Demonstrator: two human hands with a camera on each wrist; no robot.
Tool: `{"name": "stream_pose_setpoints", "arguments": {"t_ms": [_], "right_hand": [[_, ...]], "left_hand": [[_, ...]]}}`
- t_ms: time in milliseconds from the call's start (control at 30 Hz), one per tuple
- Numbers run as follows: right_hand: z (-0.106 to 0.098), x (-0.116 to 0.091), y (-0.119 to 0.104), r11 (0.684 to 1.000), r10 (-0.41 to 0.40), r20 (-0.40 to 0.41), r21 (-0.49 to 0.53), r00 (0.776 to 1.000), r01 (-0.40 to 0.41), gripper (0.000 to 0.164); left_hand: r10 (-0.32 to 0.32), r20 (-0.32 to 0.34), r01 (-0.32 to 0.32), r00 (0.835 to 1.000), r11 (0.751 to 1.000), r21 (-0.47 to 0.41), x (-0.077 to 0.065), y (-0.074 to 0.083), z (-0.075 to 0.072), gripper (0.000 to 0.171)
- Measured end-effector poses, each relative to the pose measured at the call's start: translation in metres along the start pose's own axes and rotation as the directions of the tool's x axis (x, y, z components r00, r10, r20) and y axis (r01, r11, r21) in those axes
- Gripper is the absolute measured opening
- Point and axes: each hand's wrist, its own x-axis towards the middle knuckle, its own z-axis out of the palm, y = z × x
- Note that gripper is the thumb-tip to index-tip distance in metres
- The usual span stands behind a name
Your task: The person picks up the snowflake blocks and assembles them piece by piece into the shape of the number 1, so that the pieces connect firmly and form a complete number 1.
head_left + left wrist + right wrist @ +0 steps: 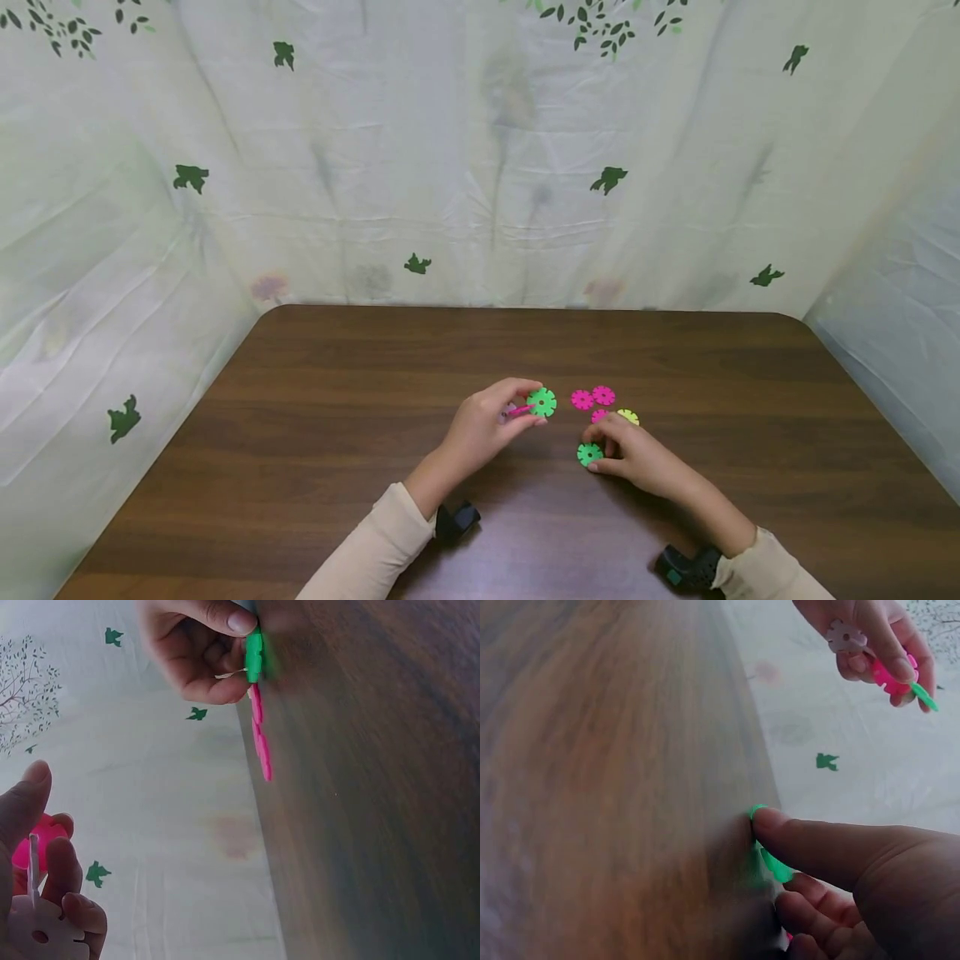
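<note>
My left hand (pixel 483 425) pinches a small joined chain of notched plastic discs above the table. The chain has a green disc (pixel 542 402) at its outer end, a pink disc (pixel 891 675) in the middle and a pale disc (pixel 847 637) towards the palm. Lower and to the right, my right hand (pixel 641 454) holds a second green disc (pixel 589 454) between thumb and fingers, close over the tabletop. In the left wrist view this green disc (pixel 254 656) appears edge-on at the fingertips.
Loose discs lie just beyond my right hand: a pink disc (pixel 582 400), another pink disc (pixel 603 396), a third pink disc (pixel 599 415) and a yellow disc (pixel 628 416), partly hidden. The brown wooden table (pixel 375 358) ends at a hanging white cloth (pixel 450 167) with green leaf prints.
</note>
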Motion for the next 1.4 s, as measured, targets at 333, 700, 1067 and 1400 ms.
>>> {"name": "stream_pose_setpoints", "arguments": {"t_ms": [333, 700, 1067, 1400], "right_hand": [[-0.006, -0.001, -0.008, 0.997, 0.029, 0.025, 0.074, 0.999, -0.031, 0.021], [-0.019, 0.005, -0.024, 0.984, 0.045, -0.041, 0.172, 0.998, -0.037, 0.017], [-0.025, 0.017, -0.041, 0.990, -0.033, -0.160, 0.132, 0.987, 0.054, 0.014], [-0.030, 0.022, -0.052, 0.983, -0.073, -0.215, 0.150, 0.974, 0.106, 0.016]], "left_hand": [[-0.002, 0.000, 0.002, 1.000, 1.000, -0.006, 0.000, 0.000, 0.000, 0.042], [-0.011, 0.006, 0.011, 1.000, 1.000, -0.010, -0.001, 0.000, 0.000, 0.041], [-0.031, 0.047, 0.032, 0.998, 0.999, -0.011, -0.002, 0.002, 0.000, 0.039], [-0.044, 0.100, 0.045, 0.994, 0.999, -0.008, -0.002, 0.002, 0.000, 0.036]]}}
